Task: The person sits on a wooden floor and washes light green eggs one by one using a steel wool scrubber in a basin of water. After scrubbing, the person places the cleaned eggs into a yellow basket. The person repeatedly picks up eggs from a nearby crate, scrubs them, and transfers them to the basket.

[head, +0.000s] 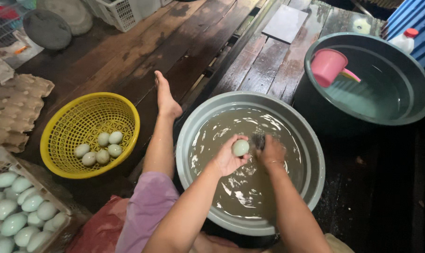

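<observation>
A pale green egg (pixel 240 147), smooth and oval with a wet sheen, sits in the left hand (pixel 229 158), whose fingers curl round its lower half and hold it above the murky water; the right hand (pixel 271 152) is just beside it on the right, fingers bent round a small dark scrubber (pixel 258 139) with a rough, bristly look that lies close against the egg's side, though whether it touches cannot be told; both hands hang over the middle of a round grey plastic basin (pixel 311 154), smooth-walled and broad-rimmed, filled with cloudy brownish water that ripples and glints; the basin rests on dark, wet wooden planks (pixel 268 65) with a worn grain; the person's bare foot (pixel 165 96) stretches out along the boards to the left of the basin, the knee clad in soft lilac cloth; further left stands a round yellow plastic basket (pixel 123 110) of open lattice weave, holding six more pale eggs (pixel 100 146) clustered at its bottom, well apart from the hands; at the lower left corner a white slatted crate (pixel 1 157) is packed with many pale blue-green eggs; above it lie stacked grey pulp egg trays (pixel 15 107), dimpled and fibrous; at the upper right a second, darker green basin (pixel 409 100) holds clearer water and a pink plastic scoop (pixel 328 66) tilted on its side; a flat grey square tile (pixel 285 23) lies on the boards beyond.
</observation>
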